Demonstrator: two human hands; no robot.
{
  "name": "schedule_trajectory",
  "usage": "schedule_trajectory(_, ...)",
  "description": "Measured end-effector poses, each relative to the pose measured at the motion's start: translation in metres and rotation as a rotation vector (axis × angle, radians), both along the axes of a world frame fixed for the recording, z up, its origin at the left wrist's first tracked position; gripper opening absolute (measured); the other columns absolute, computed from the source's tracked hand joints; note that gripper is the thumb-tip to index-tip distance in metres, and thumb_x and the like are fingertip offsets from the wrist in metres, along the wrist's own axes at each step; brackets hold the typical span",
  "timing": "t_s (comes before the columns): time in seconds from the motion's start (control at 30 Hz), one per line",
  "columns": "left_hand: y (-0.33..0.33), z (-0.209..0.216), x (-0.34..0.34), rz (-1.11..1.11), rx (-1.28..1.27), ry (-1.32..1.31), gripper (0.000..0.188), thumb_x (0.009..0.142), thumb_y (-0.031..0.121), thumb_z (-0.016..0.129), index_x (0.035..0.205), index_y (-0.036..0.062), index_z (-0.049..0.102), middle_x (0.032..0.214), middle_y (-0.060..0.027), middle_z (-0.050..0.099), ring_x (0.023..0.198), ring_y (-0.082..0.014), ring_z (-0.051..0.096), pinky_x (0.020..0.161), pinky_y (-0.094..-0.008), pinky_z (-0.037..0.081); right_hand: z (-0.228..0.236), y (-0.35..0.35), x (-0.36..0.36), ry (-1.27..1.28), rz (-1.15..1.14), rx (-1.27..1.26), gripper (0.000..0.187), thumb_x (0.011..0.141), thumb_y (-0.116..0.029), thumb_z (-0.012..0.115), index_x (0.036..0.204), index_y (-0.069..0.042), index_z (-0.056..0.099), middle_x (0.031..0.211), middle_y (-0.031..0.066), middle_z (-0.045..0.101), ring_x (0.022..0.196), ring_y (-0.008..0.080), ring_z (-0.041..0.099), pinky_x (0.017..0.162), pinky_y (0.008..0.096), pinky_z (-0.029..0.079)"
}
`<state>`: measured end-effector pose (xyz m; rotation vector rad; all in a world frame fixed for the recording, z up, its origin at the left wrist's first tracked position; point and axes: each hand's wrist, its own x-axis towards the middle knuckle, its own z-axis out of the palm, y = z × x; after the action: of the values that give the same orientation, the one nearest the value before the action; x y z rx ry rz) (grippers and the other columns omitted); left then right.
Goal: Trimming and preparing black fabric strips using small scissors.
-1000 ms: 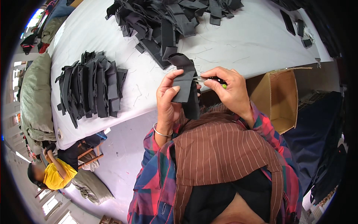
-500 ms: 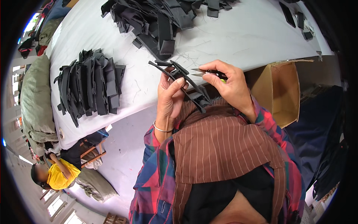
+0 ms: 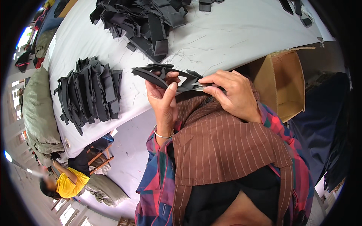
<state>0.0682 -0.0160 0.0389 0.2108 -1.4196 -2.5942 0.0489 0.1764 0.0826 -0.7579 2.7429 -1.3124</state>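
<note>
My left hand [image 3: 164, 101] is closed around a dark grey fabric strip [image 3: 148, 75], thumb on the near side and fingers behind it. The strip is folded and bent into a loose loop in front of my apron, just off the table's edge. My right hand [image 3: 238, 97] is closed on a pair of thread snips [image 3: 198, 86]; only the pale blades show between thumb and forefinger, against the strip's right end. The palm hides the handles. Beyond my hands lies a tangled heap of dark strips [image 3: 156, 28]. Further left stands a neater row of stacked strips [image 3: 90, 92].
The white table [image 3: 211, 49] has loose threads scattered on it. An open cardboard box [image 3: 290, 86] is right of my hands, with dark blue cloth [image 3: 320, 120] beyond. Stuffed sacks [image 3: 41, 113] line the left. A person in a yellow shirt [image 3: 71, 182] is at lower left.
The strip has shifted left and spread into a wider loop as my left hand moved left. My right hand brought the snips' blades from clear of the strip to its right end.
</note>
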Motion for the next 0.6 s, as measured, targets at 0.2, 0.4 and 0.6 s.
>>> schedule_trajectory(0.2, 0.0053, 0.0011, 0.0029, 0.035, -0.152, 0.079, 0.052, 0.073, -0.008, 0.068, 0.117, 0.0049, 0.042, 0.107, -0.0156, 0.06, 0.103, -0.0236, 0.06, 0.094, -0.0359, 0.044, -0.001, -0.0045, 0.0016, 0.067, -0.066, -0.003, 0.008, 0.08, -0.013, 0.068, 0.086, -0.008, 0.067, 0.076, 0.0054, 0.065, 0.063, 0.0246, 0.06, 0.057, 0.0326, 0.043)
schedule_trajectory(0.4, 0.0095, 0.0065, 0.0046, 0.056, -0.216, 0.119, 0.054, 0.073, -0.007, 0.069, 0.117, 0.0028, 0.041, 0.109, -0.0156, 0.059, 0.103, -0.0236, 0.06, 0.095, -0.0358, 0.043, 0.0004, -0.0052, 0.0021, 0.127, -0.113, 0.121, 0.007, 0.08, -0.017, 0.068, 0.082, -0.01, 0.066, 0.074, 0.0032, 0.064, 0.06, 0.0234, 0.059, 0.056, 0.0337, 0.042)
schedule_trajectory(0.6, 0.0087, 0.0022, 0.0047, 0.052, -0.257, 0.132, 0.055, 0.072, -0.009, 0.069, 0.117, 0.003, 0.041, 0.11, -0.0151, 0.059, 0.105, -0.0235, 0.06, 0.096, -0.0355, 0.043, -0.0012, -0.007, 0.0015, 0.143, -0.11, 0.142, 0.007, 0.081, -0.018, 0.067, 0.083, -0.01, 0.066, 0.073, 0.0033, 0.063, 0.06, 0.0233, 0.059, 0.055, 0.0335, 0.041)
